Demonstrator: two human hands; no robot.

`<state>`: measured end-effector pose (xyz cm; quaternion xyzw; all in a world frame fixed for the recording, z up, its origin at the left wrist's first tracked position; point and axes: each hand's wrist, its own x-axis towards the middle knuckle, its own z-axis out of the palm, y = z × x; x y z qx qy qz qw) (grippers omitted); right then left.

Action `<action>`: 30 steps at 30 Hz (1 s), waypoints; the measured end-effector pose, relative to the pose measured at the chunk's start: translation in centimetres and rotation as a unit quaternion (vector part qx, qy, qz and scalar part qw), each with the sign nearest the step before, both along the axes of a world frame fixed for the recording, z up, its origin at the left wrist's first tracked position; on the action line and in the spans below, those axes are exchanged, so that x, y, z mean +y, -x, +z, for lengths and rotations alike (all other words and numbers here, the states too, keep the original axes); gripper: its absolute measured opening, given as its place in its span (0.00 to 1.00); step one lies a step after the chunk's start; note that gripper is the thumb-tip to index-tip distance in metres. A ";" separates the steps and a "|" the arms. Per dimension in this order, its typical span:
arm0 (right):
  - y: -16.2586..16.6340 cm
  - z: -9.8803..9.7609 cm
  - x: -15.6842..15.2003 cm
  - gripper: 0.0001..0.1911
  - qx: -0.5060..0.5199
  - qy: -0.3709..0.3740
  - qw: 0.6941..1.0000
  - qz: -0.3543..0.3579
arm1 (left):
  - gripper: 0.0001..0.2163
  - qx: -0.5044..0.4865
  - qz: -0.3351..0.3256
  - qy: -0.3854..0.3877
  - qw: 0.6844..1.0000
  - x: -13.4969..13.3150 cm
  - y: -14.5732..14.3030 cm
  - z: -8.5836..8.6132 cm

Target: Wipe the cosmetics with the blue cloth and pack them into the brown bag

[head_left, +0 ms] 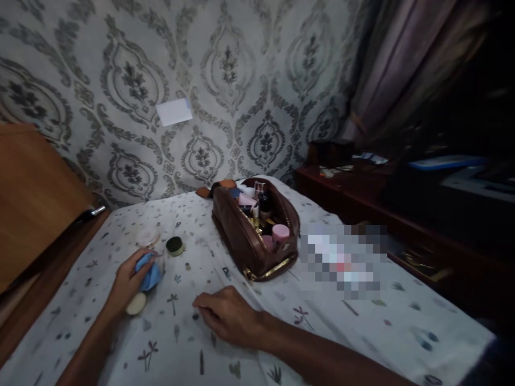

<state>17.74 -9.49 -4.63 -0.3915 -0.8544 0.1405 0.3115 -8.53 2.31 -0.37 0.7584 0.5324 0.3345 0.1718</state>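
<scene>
Your left hand [127,280] grips a blue cloth [150,272] at the near left of the bed [402,321], just beside a cream round pad [135,303]. Your right hand [230,317] lies released, palm down on the sheet, near the open brown cosmetic bag [241,244].

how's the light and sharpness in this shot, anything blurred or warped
Head view: dim overall, the bedsheet and brown pouch lit best; head view, right side: cabinet and curtain sink into shadow; a pixelated patch hides something beside the pouch; the left hand and its blue item look soft; the wallpaper pattern bows towards the edges.
</scene>
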 end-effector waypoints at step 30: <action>0.1 0.2 -0.3 0.13 0.016 0.012 1.000 -0.007 | 0.19 0.136 0.127 -0.064 0.980 10.5 0.7 -1.2</action>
